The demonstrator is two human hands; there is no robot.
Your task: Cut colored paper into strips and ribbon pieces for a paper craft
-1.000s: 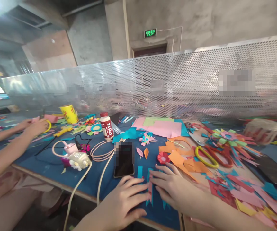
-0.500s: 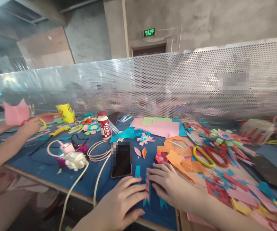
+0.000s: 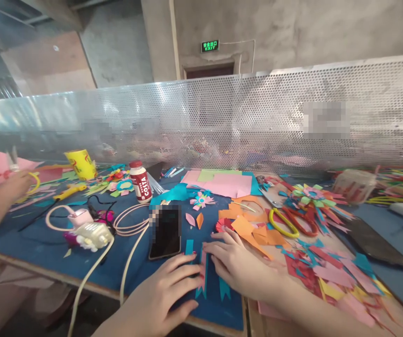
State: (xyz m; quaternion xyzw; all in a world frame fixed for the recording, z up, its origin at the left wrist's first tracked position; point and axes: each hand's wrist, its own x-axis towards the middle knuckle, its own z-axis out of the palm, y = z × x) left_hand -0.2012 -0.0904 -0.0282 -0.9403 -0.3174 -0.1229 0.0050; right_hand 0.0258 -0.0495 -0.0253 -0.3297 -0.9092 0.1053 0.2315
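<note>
My left hand point(image 3: 164, 292) and my right hand point(image 3: 234, 264) lie flat on the blue table mat point(image 3: 47, 243) near the front edge, fingers stretched out. Their fingertips meet over a narrow pink and teal paper strip point(image 3: 203, 276), pressing it onto the mat. More teal strips point(image 3: 224, 290) lie just beside it. A black phone point(image 3: 165, 231) rests beyond my left hand. A small red paper flower point(image 3: 221, 224) sits just past my right hand's fingertips.
Yellow-handled scissors point(image 3: 282, 223), orange paper scraps point(image 3: 254, 231), pink and green sheets point(image 3: 222, 182), a Costa bottle point(image 3: 140, 181), a yellow cup point(image 3: 80, 164) and cables point(image 3: 131, 224) lie about. A perforated metal screen point(image 3: 222, 121) bounds the table. Another person's hand point(image 3: 10, 185) works at far left with pink paper.
The view has swung rightward, so everything shifts left. My hands stay pressed on the strip. The other person's hand has lifted a pink sheet with scissors.
</note>
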